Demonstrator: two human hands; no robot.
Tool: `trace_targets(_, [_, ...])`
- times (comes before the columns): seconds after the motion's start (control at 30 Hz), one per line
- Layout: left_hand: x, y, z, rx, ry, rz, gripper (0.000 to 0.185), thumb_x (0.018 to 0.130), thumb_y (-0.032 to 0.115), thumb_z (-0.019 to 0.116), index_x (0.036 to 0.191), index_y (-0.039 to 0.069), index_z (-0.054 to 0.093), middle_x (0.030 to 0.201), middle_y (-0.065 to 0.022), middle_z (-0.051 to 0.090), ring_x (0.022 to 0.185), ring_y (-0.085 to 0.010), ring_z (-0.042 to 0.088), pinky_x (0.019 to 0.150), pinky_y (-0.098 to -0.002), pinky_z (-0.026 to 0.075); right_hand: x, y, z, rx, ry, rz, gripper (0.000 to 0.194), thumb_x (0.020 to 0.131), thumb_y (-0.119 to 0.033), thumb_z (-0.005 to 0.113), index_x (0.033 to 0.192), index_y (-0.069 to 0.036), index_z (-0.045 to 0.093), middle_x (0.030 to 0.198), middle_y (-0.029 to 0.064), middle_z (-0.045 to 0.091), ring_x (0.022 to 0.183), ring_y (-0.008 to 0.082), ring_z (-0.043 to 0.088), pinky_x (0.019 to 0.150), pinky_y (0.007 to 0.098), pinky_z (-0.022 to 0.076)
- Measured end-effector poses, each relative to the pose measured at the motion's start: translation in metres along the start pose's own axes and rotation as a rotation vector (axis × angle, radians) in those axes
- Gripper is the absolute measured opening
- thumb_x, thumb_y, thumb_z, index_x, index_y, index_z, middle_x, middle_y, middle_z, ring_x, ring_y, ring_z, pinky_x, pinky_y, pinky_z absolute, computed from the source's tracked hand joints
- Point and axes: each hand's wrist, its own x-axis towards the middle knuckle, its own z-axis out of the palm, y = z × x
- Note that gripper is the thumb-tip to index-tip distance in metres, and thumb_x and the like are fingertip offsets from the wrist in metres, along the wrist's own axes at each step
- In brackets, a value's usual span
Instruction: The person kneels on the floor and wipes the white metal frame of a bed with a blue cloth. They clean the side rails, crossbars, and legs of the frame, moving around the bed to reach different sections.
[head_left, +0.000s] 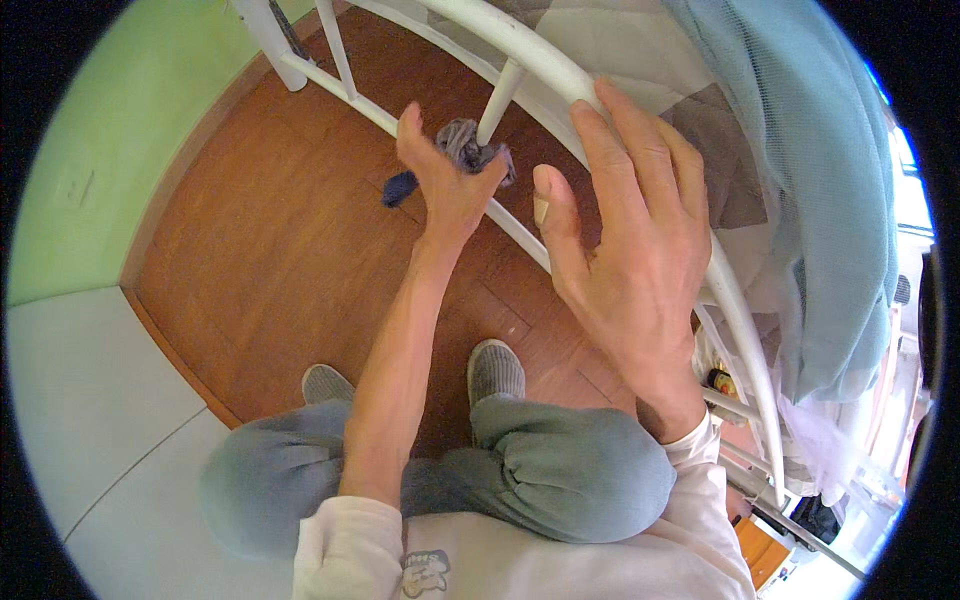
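My left hand (454, 187) reaches down to the lower bar (517, 232) of a white metal bed frame. Between its fingers and thumb is a bunched grey cloth (461, 141), pressed around the foot of a white upright (501, 101). A dark blue piece of fabric (399, 189) hangs out at the left of that hand. My right hand (645, 217) lies with straight fingers on the curved white top rail (540, 49), its thumb apart and wearing a small plaster. What its fingertips do on the far side is hidden.
Below is a brown wood floor (300, 247), with my slippers (496, 371) on it. A pale green wall (150, 90) and a white cabinet (97, 360) border the left. Beyond the rail lie checked bedding (712, 135) and a blue-green mesh curtain (832, 187).
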Motion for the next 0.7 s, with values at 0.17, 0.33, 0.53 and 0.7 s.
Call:
trace_targets(0.17, [-0.007, -0.034, 0.002, 0.175, -0.184, -0.11, 0.078, 0.069, 0.019, 0.088, 0.134, 0.005, 0.049, 0.14, -0.0152, 0.047, 0.137, -0.0379, 0.037, 0.121, -0.0506, 0.021, -0.003, 0.0, 0.006, -0.033, 0.011, 0.004, 0.039, 0.087, -0.012, 0.076, 0.124, -0.003, 0.07, 0.139, 0.0156, 0.064, 0.118, 0.0379, 0.06, 0.101, 0.0457, 0.0494])
trace_targets(0.33, [-0.073, -0.053, 0.001, 0.029, -0.067, -0.208, 0.068, 0.074, 0.015, 0.081, 0.133, 0.003, 0.048, 0.138, -0.0173, 0.047, 0.137, -0.0366, 0.036, 0.122, -0.0495, 0.021, -0.005, 0.006, 0.009, -0.044, 0.018, 0.006, 0.041, 0.087, -0.014, 0.076, 0.126, -0.005, 0.067, 0.141, 0.0151, 0.062, 0.12, 0.0368, 0.06, 0.1, 0.0469, 0.0487])
trace_targets(0.53, [-0.091, -0.085, -0.011, -1.009, 0.267, -1.104, 0.029, 0.079, 0.006, 0.061, 0.107, 0.008, 0.051, 0.097, -0.008, 0.062, 0.097, -0.0246, 0.063, 0.092, -0.0407, 0.053, -0.01, 0.004, 0.002, 0.013, -0.013, 0.065, 0.04, 0.09, -0.01, 0.074, 0.129, -0.003, 0.066, 0.14, 0.0178, 0.063, 0.12, 0.0384, 0.062, 0.103, 0.0462, 0.0477])
trace_targets(0.7, [0.032, -0.116, -0.017, -1.284, 0.243, -1.068, 0.021, 0.088, 0.023, 0.062, 0.101, 0.006, 0.062, 0.107, -0.012, 0.07, 0.104, -0.0275, 0.066, 0.099, -0.0392, 0.051, -0.011, 0.005, 0.0, -0.034, -0.014, 0.076, 0.044, 0.089, -0.007, 0.074, 0.132, -0.002, 0.064, 0.136, 0.0199, 0.064, 0.117, 0.0396, 0.063, 0.102, 0.0461, 0.0487])
